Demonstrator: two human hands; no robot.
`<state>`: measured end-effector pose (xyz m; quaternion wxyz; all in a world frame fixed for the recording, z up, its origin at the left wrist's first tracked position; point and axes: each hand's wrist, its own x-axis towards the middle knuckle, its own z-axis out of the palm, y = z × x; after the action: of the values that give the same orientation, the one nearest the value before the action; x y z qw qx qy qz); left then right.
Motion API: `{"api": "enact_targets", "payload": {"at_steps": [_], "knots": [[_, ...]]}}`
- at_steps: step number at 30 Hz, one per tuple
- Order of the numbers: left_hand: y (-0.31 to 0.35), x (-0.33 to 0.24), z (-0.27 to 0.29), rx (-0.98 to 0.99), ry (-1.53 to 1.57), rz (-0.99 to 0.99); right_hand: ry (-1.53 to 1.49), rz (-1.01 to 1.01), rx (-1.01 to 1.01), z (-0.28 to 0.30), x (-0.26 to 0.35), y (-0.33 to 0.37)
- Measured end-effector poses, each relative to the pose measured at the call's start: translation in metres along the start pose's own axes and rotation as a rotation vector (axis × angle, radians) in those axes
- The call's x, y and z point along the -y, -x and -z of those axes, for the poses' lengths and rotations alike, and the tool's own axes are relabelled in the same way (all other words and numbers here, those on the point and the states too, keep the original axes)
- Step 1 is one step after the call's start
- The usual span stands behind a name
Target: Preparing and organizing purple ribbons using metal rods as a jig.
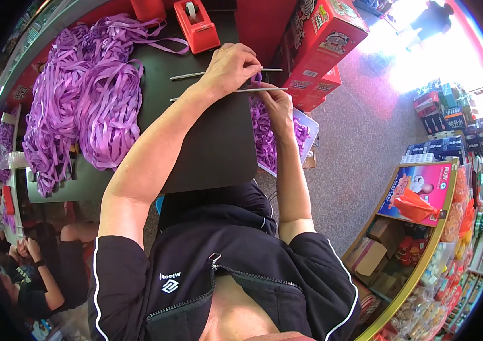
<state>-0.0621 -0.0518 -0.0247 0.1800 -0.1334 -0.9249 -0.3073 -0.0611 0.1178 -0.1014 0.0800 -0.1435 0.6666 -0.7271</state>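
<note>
My left hand (pixel 230 68) is closed in a pinch over the right end of the dark table (pixel 213 153). Just to its right, my right hand (pixel 277 105) is also closed, beyond the table edge. A short bit of purple ribbon (pixel 257 77) shows between the fingertips of both hands. Two thin metal rods, like chopsticks, lie across here: the far rod (pixel 186 76) passes under my left hand, and the near rod (pixel 241 91) reaches over my right fingers. Below my right hand stands a pale plastic bin (pixel 313 128) holding many purple ribbon pieces (pixel 265 136).
Large heaps of purple ribbon (pixel 108 108) cover the table's left side. A red tape dispenser (pixel 197 28) stands at the far edge, red boxes (pixel 324 40) beyond the right corner. A display cabinet (pixel 418 227) is at right. Another person (pixel 42 273) sits at lower left.
</note>
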Motion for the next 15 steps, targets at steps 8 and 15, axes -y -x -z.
{"api": "enact_targets", "payload": {"at_steps": [8,15], "knots": [[-0.002,0.007,-0.003,0.071,-0.062,0.028,0.001,0.025,0.025,0.023,0.002,-0.018],[0.001,0.011,-0.005,0.027,-0.049,0.011,-0.045,-0.018,0.145,0.000,0.009,-0.028]]}}
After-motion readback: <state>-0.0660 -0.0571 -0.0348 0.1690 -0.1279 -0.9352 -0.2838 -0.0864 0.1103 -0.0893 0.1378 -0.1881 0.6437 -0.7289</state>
